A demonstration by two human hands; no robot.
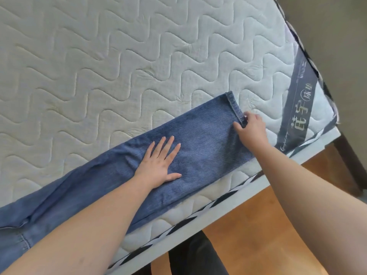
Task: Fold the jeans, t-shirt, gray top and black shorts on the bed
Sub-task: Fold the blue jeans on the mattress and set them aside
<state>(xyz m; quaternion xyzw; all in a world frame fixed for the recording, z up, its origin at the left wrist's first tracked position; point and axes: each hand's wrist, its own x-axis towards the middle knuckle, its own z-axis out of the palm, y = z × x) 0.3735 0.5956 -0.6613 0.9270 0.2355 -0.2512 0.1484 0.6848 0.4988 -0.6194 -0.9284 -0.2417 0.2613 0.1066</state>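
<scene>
My left hand [158,165] lies flat with straight fingers on the blue jeans [206,139] on the bed [99,66]; my right hand [251,130] pinches the hem.

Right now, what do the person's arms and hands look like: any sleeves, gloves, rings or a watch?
Both forearms are bare as far as the picture shows, with no sleeve in view. The left hand and the right hand wear no gloves, and no ring, watch or bracelet shows on either. Nothing is marked or taped on them.
</scene>
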